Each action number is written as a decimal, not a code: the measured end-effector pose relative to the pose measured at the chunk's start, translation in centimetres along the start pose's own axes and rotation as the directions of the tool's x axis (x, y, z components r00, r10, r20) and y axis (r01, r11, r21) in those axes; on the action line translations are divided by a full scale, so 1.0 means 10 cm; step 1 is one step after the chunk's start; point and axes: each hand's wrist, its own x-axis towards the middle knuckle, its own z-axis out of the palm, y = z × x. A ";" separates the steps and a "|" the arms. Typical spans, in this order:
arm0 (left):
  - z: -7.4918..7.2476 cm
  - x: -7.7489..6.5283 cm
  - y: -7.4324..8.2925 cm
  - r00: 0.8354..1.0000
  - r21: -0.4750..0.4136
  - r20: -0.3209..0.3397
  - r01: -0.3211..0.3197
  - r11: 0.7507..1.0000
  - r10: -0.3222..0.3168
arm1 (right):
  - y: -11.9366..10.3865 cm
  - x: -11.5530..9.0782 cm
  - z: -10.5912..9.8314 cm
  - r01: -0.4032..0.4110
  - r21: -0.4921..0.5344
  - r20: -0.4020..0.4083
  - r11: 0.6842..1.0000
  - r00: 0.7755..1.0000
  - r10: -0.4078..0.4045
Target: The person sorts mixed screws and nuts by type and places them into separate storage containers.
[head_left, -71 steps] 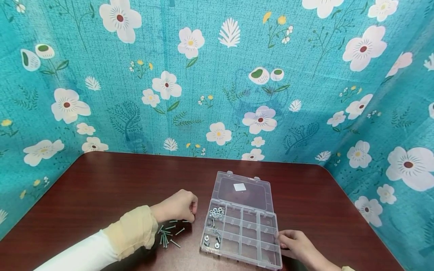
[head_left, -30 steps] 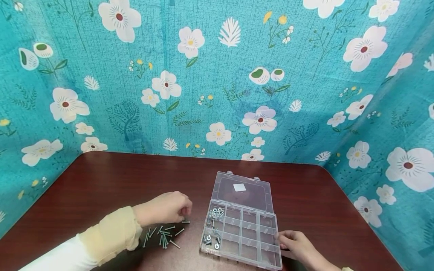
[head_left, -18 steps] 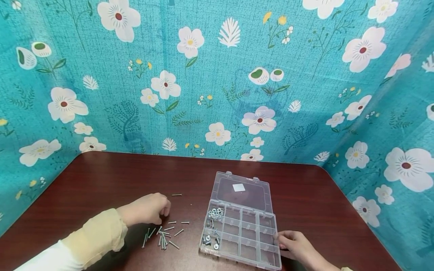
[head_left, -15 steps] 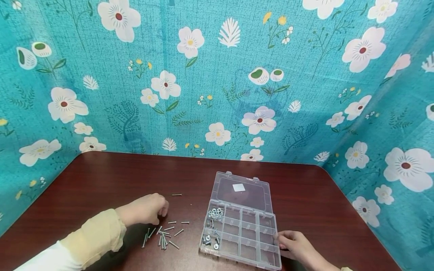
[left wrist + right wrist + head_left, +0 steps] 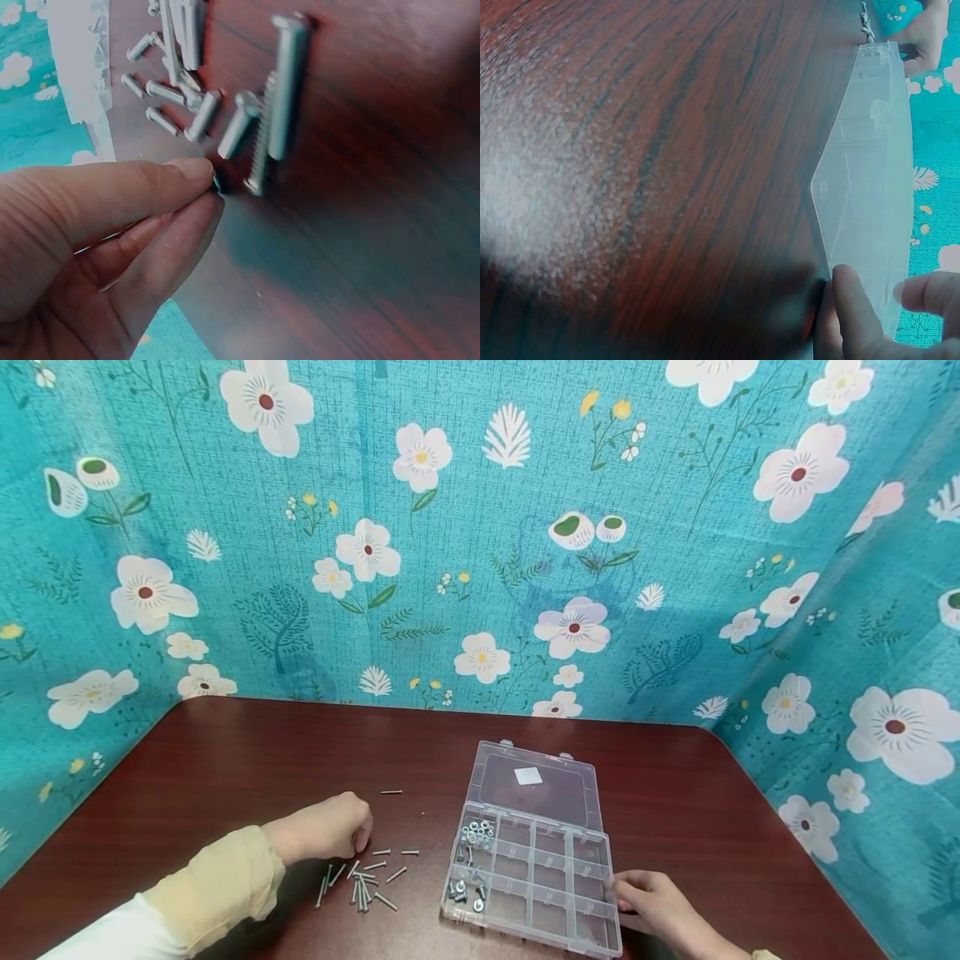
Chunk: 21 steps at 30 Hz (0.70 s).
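Observation:
In the head view my left hand (image 5: 330,827) is low over the table, just behind a loose group of silver screws (image 5: 363,893). Its thumb and forefinger meet in the left wrist view, with the dark end of a small screw (image 5: 217,182) showing between the fingertips; the rest of it is hidden. My right hand (image 5: 652,902) grips the right side of a clear plastic compartment box (image 5: 511,906), thumb and fingers at its edge. Nuts (image 5: 477,831) fill the far left compartment, and short bolts (image 5: 461,892) lie in those in front of it.
The box's clear lid (image 5: 536,797) lies folded back, with a white label (image 5: 528,775) on it. One screw (image 5: 391,792) lies apart, beyond my left hand. A flowered blue cloth (image 5: 450,568) hangs behind the dark wood table (image 5: 300,743).
My left hand has moved left, away from the box, back to the screws, and its fingertips have come together. My right hand stays at the box's right side.

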 end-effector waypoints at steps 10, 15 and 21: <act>-0.02 0.32 0.29 0.999 -0.055 -0.011 -0.051 0.997 0.051 | 0.00 0.01 0.00 -0.017 0.007 -0.014 1.000 1.000 0.017; -0.01 0.48 0.50 1.000 -0.200 0.013 -0.023 0.980 0.026 | 0.00 0.00 0.00 -0.013 0.013 -0.005 1.000 1.000 0.013; 0.06 0.61 0.71 0.999 -0.344 0.020 -0.037 0.938 0.046 | 0.00 0.01 0.01 -0.031 0.012 -0.022 0.999 0.999 0.031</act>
